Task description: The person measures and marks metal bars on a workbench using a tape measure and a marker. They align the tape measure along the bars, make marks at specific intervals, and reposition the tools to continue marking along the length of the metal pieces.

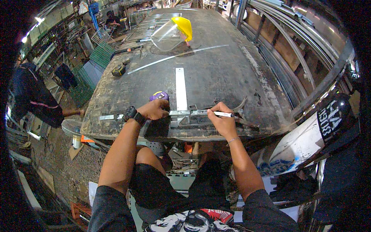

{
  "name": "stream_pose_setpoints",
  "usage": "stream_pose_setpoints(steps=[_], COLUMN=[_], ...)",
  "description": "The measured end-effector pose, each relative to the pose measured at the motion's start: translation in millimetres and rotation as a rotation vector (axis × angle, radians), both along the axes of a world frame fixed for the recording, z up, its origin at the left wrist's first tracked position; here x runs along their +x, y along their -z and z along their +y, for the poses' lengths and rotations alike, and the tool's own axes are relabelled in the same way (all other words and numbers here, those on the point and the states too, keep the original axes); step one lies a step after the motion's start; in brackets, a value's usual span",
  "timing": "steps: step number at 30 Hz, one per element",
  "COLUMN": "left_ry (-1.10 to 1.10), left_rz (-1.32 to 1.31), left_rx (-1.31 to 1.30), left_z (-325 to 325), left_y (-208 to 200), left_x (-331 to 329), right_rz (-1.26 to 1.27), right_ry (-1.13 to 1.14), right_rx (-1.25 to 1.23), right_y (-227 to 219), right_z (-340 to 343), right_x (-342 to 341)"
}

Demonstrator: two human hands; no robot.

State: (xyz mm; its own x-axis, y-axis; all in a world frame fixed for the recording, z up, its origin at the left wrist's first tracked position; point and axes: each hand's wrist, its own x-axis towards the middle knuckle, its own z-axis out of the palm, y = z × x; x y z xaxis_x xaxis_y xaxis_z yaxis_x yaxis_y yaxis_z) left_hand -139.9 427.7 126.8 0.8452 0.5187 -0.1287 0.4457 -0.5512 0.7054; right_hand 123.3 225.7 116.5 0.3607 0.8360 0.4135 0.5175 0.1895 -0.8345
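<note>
My right hand [223,120] grips a white marker [224,114] with a dark end, held nearly level above the near side of the workbench. My left hand [155,110], with a black watch at its wrist, is curled over a try square and grips the left end of its stock. The square's wide silver blade [181,87] points away from me across the bench. Under and beside the square lies a thin metal bar [107,117], running left to right along the near edge. A purple and yellow roll-shaped thing [159,95] sits just beyond my left hand, partly hidden by it.
On the dark workbench [216,77] lie a long metal strip [177,58], a face shield [181,29] with a yellow crown, a tape measure [118,70] and a metal grille [156,28]. Left stand a fan [72,127] and a person [36,92]. A white cylinder [299,143] leans at right.
</note>
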Motion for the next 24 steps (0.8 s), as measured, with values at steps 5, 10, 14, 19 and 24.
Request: stream_pose_setpoints(steps=[5, 10, 14, 19, 24], left_ry=[-0.005, -0.011, -0.012, -0.033, -0.004], left_rz=[0.051, 0.022, 0.062, 0.079, 0.075], left_rx=[-0.007, -0.011, 0.005, -0.004, -0.013], left_z=[-3.7, -1.5, 0.9, -0.9, -0.9], left_y=[-7.9, -3.8, -2.3, -5.8, -7.7], left_x=[0.6, 1.0, 1.5, 1.4, 2.4], right_rz=[-0.001, 0.012, 0.013, -0.001, 0.013], right_ry=[-0.003, 0.007, 0.008, 0.010, 0.007], right_rx=[0.012, -0.005, -0.003, -0.011, -0.017], right_y=[-0.6, -2.7, -4.6, -4.9, -3.3], right_z=[0.5, -0.8, -0.8, -0.8, -1.1], right_x=[-0.8, -2.4, -4.0, -3.9, -1.3])
